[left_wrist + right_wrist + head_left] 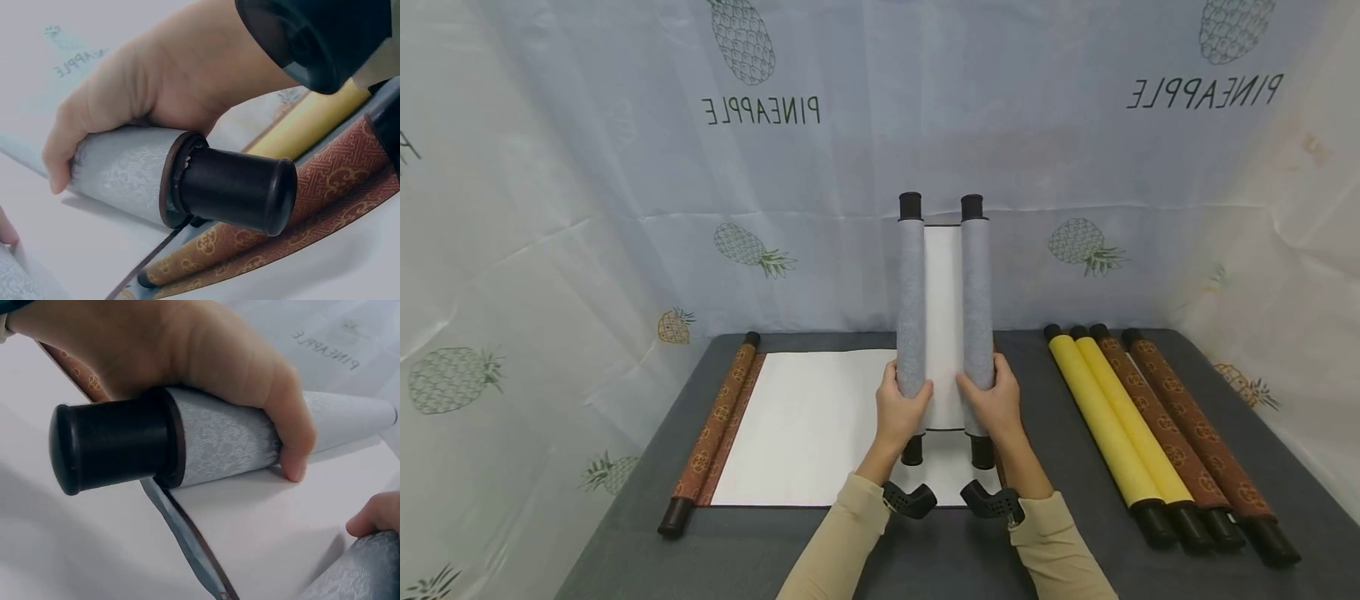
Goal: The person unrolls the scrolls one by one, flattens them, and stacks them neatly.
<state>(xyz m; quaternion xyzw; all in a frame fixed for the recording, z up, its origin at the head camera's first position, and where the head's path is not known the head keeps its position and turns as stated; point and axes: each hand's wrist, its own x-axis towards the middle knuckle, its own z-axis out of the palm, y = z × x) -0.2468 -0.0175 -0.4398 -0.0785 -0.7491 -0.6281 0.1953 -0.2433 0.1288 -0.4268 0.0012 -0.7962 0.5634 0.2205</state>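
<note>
A grey patterned scroll is held up in front of me, its left roll (912, 292) and right roll (977, 292) apart with a strip of white paper (943, 325) between them. My left hand (898, 412) grips the left roll near its lower end, the thumb on the inner side. The right hand (997, 402) grips the other roll in the same way. Black knobs (237, 190) cap the roll ends. Below lies a brown scroll spread on the table, its white sheet (805, 425) showing and its left roll (715, 433) at the side; its right side is mostly hidden.
On the right of the dark table (625, 558) lie two yellow rolled scrolls (1105, 417) beside two brown patterned ones (1206, 442), all with black ends. A pale pineapple-print curtain (850, 167) hangs behind and along both sides.
</note>
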